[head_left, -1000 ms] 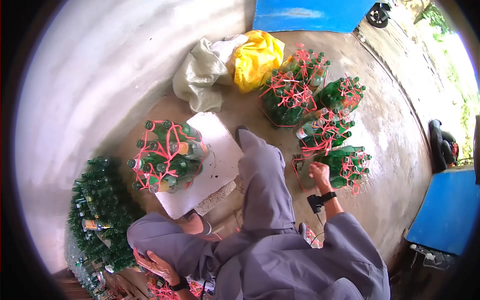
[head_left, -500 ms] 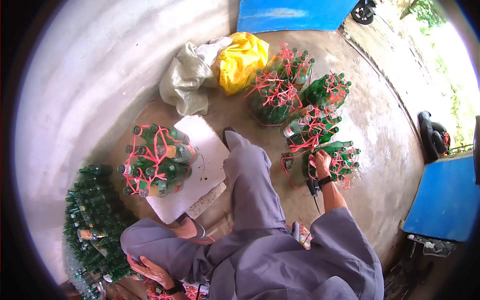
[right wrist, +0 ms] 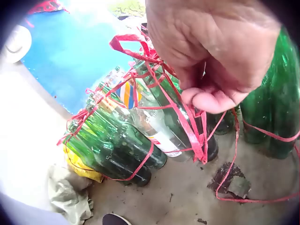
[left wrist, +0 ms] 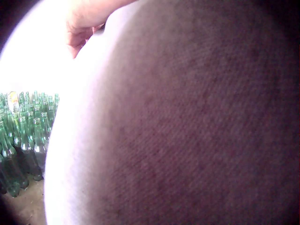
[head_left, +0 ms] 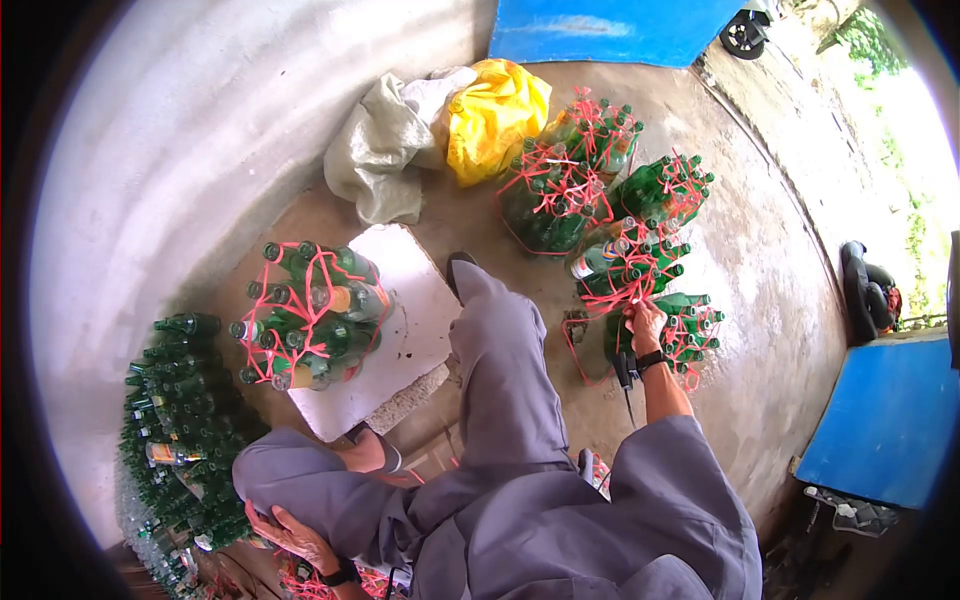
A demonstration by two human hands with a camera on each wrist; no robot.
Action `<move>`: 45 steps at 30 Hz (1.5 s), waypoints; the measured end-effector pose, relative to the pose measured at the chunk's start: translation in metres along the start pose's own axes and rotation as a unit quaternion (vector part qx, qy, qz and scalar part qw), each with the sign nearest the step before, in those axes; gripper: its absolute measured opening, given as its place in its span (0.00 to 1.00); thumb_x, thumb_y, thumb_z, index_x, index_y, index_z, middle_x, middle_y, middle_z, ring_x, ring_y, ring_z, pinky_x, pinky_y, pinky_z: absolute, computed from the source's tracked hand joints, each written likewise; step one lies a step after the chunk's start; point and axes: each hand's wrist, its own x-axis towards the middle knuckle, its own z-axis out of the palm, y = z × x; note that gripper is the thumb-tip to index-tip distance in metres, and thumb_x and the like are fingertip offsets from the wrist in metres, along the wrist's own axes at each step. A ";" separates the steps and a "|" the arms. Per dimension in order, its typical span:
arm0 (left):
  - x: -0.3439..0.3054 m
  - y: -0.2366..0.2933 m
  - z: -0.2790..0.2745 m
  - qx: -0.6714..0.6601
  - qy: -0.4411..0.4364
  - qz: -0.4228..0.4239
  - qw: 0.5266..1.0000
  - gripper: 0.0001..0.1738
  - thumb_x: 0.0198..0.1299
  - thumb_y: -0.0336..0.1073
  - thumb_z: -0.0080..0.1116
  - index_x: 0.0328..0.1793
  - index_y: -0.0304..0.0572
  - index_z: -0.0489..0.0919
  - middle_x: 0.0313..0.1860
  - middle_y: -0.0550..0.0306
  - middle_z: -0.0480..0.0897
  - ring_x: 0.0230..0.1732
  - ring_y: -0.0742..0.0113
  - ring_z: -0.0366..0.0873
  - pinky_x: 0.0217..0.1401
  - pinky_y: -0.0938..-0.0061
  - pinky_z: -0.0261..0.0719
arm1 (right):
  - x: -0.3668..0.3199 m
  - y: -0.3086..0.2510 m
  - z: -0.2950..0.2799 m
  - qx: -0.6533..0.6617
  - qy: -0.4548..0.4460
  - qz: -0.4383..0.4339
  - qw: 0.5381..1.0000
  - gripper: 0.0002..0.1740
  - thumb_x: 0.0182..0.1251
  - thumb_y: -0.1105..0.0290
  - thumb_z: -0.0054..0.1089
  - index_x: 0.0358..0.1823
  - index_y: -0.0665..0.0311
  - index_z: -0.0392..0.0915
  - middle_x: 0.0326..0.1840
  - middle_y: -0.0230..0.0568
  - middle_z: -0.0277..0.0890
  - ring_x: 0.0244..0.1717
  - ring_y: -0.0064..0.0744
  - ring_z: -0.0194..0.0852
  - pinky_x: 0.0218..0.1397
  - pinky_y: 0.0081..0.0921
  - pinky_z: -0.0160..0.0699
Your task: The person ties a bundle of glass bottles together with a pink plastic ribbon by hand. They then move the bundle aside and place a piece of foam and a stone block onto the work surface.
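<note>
My right hand (head_left: pixel 648 326) is over the nearest tied bundle of green bottles (head_left: pixel 692 318) on the right of the floor. In the right wrist view its curled fingers (right wrist: pixel 211 99) pinch pink plastic string (right wrist: pixel 191 124) close to the bottle necks. A loose length of that string loops down onto the floor. Just beyond stands another string-bound bundle (head_left: pixel 630 262), with a clear labelled bottle (right wrist: pixel 161 136) among green ones. My left hand (head_left: pixel 300 540) rests with extended fingers on the trousered left knee (head_left: pixel 290 475); in the left wrist view grey cloth covers most of the picture.
A tied bundle (head_left: pixel 320 312) stands on a white board (head_left: pixel 425 300) at left. Many loose green bottles (head_left: pixel 190 400) crowd beside the wall. More bundles (head_left: pixel 555 210), a yellow sack (head_left: pixel 495 120) and a pale sack (head_left: pixel 375 150) are farther off. Blue panels (head_left: pixel 590 30) stand behind.
My right hand has moved from above the floor beside the nearest bundle to its bottle necks and the string there. My left hand stays on the knee. The head view shifts slightly.
</note>
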 end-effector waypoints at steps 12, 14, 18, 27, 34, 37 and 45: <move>-0.001 0.004 -0.006 0.043 -0.001 0.011 0.999 0.28 0.76 0.43 0.47 0.76 0.35 0.67 0.73 0.38 0.69 0.71 0.43 0.66 0.76 0.53 0.61 | -0.027 -0.108 -0.036 -0.008 0.067 -0.166 0.984 0.15 0.78 0.61 0.58 0.36 0.64 0.85 0.23 0.29 0.80 0.19 0.15 0.71 0.19 0.16 0.68; -0.003 0.002 -0.007 0.047 0.000 0.011 0.999 0.28 0.76 0.43 0.47 0.76 0.35 0.67 0.73 0.38 0.69 0.71 0.43 0.66 0.76 0.53 0.61 | -0.019 -0.121 -0.039 0.018 0.072 -0.167 0.983 0.15 0.78 0.61 0.57 0.35 0.63 0.84 0.20 0.28 0.78 0.18 0.15 0.71 0.20 0.15 0.68; -0.004 0.005 -0.007 0.026 0.007 0.009 1.000 0.28 0.76 0.43 0.47 0.76 0.34 0.67 0.73 0.37 0.69 0.71 0.42 0.67 0.75 0.53 0.62 | -0.022 -0.160 -0.038 0.054 0.045 -0.182 0.981 0.14 0.78 0.61 0.57 0.44 0.66 0.83 0.38 0.36 0.87 0.26 0.16 0.78 0.23 0.16 0.72; -0.004 0.002 -0.008 0.013 0.017 0.012 1.000 0.27 0.76 0.41 0.47 0.76 0.35 0.67 0.73 0.37 0.69 0.71 0.43 0.67 0.74 0.53 0.63 | -0.044 -0.225 -0.016 -0.011 0.015 -0.306 0.952 0.17 0.80 0.60 0.55 0.42 0.67 0.86 0.32 0.34 0.85 0.23 0.15 0.74 0.24 0.17 0.71; -0.003 0.001 -0.010 -0.016 0.010 -0.007 1.000 0.27 0.74 0.39 0.48 0.75 0.34 0.66 0.73 0.39 0.68 0.73 0.44 0.65 0.77 0.53 0.60 | -0.076 -0.255 0.019 0.000 -0.042 -0.344 0.938 0.17 0.80 0.62 0.56 0.38 0.67 0.86 0.24 0.31 0.81 0.21 0.13 0.70 0.23 0.15 0.66; -0.004 0.003 -0.012 0.005 0.009 -0.004 1.000 0.27 0.75 0.39 0.48 0.75 0.33 0.66 0.72 0.38 0.68 0.72 0.44 0.66 0.77 0.53 0.60 | -0.089 -0.263 0.033 -0.004 -0.052 -0.352 0.934 0.16 0.80 0.63 0.57 0.39 0.67 0.86 0.22 0.28 0.79 0.20 0.12 0.68 0.23 0.14 0.63; -0.006 0.009 -0.013 -0.016 0.023 0.014 1.000 0.27 0.75 0.40 0.48 0.76 0.34 0.66 0.72 0.37 0.68 0.71 0.42 0.66 0.75 0.52 0.61 | -0.091 -0.254 0.065 -0.153 -0.107 -0.381 0.906 0.17 0.77 0.59 0.59 0.37 0.66 0.85 0.17 0.31 0.75 0.19 0.15 0.70 0.23 0.24 0.68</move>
